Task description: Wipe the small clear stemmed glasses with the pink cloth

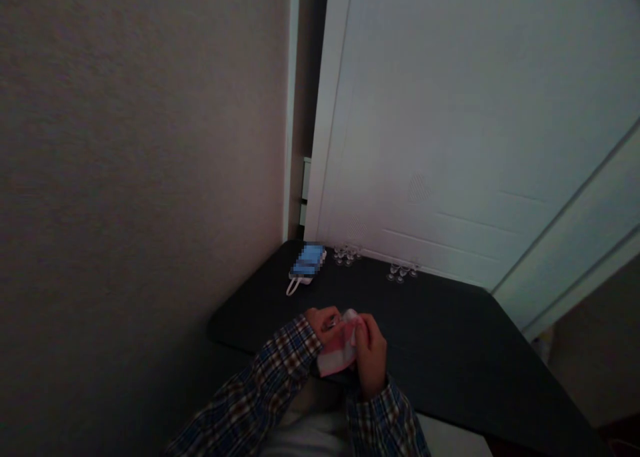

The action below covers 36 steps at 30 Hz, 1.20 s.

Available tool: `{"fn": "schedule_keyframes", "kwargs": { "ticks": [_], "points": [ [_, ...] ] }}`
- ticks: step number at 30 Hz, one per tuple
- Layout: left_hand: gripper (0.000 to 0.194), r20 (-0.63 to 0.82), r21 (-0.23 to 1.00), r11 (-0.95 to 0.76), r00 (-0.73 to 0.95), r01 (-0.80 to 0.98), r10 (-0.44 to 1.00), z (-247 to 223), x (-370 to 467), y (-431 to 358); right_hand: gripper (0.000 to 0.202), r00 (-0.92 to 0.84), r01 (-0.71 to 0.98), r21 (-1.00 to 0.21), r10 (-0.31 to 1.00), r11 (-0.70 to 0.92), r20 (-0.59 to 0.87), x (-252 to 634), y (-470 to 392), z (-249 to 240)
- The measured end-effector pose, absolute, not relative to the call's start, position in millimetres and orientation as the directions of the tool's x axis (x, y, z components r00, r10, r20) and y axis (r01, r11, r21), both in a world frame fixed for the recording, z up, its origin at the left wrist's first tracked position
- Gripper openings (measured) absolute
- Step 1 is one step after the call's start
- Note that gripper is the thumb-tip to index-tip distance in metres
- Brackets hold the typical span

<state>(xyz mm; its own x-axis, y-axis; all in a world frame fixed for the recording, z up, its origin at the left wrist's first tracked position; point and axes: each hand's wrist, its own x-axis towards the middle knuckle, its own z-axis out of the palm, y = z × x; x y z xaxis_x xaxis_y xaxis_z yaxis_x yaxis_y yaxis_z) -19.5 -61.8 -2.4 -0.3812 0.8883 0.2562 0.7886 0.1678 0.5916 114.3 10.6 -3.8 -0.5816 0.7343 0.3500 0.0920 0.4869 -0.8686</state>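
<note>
Head view | left hand [323, 323]: fingers clamp clear item [331, 323] | right hand [373, 355]: fingers pinch cloth [336, 358] | glasses [403, 271] sit on table [445, 340]

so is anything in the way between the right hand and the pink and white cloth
Nothing visible: the right hand pinches the pink and white cloth directly. The left hand, curled around a small shiny object too dim to identify, is on the cloth's other side.

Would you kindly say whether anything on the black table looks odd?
Nothing looks spilled; the small clear stemmed glasses appear upright. Only the blue rectangular screen looks odd: blocky pixels hide its contents.
</note>
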Motion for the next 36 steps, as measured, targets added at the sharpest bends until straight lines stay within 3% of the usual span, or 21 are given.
{"fn": "schedule_keyframes", "kwargs": {
  "ticks": [14,36],
  "points": [
    [0.037,0.342,0.519,0.133,-0.348,0.844,0.873,5.9,-18.2,-71.4,0.021,-0.56,0.047,-0.821,0.695,0.569,0.45,115.8,6.7,0.3],
    [0.034,0.317,0.544,0.175,-0.394,0.821,0.863,-2.1,-19.2,-65.3,0.024,-0.526,0.055,-0.825,0.719,0.562,0.455,117.0,8.0,-1.0]
  ]
}}
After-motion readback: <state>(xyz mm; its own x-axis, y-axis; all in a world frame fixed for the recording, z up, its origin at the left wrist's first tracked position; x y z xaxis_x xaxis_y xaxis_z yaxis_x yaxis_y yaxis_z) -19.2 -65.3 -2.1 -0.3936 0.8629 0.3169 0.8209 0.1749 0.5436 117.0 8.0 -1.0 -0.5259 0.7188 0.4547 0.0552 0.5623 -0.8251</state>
